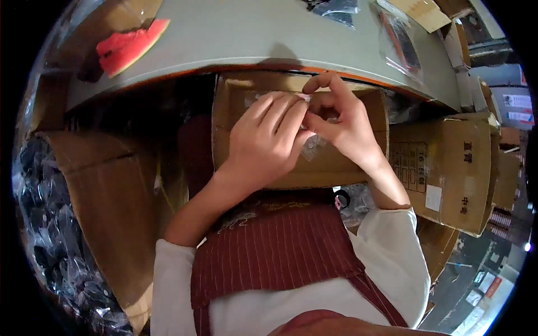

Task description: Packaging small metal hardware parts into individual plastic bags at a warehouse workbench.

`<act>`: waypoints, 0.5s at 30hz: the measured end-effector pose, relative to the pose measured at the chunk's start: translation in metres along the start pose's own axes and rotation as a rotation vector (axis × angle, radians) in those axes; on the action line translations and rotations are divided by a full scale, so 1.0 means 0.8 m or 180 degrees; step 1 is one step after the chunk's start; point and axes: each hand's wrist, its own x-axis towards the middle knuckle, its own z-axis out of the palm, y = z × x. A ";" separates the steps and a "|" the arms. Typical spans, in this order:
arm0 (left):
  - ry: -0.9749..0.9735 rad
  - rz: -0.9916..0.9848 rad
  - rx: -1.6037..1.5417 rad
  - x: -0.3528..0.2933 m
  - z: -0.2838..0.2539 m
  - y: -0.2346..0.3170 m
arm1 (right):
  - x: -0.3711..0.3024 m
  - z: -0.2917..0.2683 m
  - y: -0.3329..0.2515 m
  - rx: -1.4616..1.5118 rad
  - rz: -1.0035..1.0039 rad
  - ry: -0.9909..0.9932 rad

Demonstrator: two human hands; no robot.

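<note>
Over an open cardboard box (336, 171) at my lap, both hands meet with their fingertips close together. My left hand (263, 137), back upward, has its fingers bent and pressed around something small that they mostly hide. My right hand (347, 120) pinches at the same spot with thumb and forefinger, its other fingers curled. A pale bit shows between the fingertips, too small to name. Small clear plastic pieces (314, 147) lie in the box below the hands.
Behind the box runs a grey table (224, 36) with an orange edge. A watermelon slice (130, 47) and a clear plastic packet (400, 45) lie on it. Cardboard boxes (443, 168) stand at the right. At the left, a large carton (106, 207) adjoins many plastic-wrapped dark items (53, 224).
</note>
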 end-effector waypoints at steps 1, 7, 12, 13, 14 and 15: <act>0.0011 0.0046 -0.0038 0.000 0.001 -0.001 | 0.000 -0.002 -0.002 -0.0153 0.0042 -0.0039; -0.0191 -0.0045 -0.0059 0.001 -0.003 -0.002 | 0.004 -0.004 -0.003 -0.0245 0.0126 -0.0180; -0.0394 -0.0457 -0.0343 -0.002 -0.008 -0.015 | 0.027 -0.004 -0.006 -0.0928 -0.0463 -0.0409; -0.0372 -0.0455 -0.0324 -0.004 -0.008 -0.020 | 0.034 -0.006 -0.009 -0.1103 -0.0593 -0.0585; -0.0418 -0.0563 -0.0333 -0.008 -0.008 -0.027 | 0.042 -0.012 -0.021 -0.1252 -0.0352 -0.0805; -0.0462 -0.0671 -0.0343 -0.013 -0.008 -0.034 | 0.047 -0.011 -0.023 -0.1264 -0.0378 -0.0813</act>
